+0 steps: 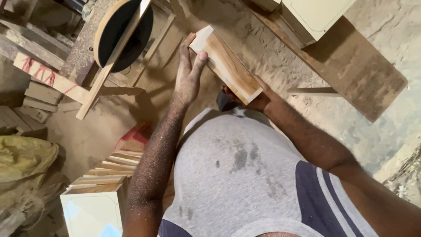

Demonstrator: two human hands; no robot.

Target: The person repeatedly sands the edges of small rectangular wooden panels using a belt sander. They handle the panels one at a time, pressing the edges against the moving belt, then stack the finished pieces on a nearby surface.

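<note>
One wooden block [228,66] sits between my two hands, held in the air above the sawdust floor [272,52], tilted with its far end up. Left of the block, my left hand [188,72] closes around that far end, thumb on the top face and fingers wrapped behind. Right of the block, my right hand [258,98] cups the near end from below; its fingers are mostly hidden, so I cannot tell how tightly they curl. I judge the block stiff and solid, moderately light, and dusty enough to slip, so the two ends are the places to hold it.

Far left of the block stands one round disc [123,33] on a wooden frame. Below and left of the block I count one stack of thin slats [114,169] and one pale panelled box [92,213]. Right of the block lies one dark board [351,70].
</note>
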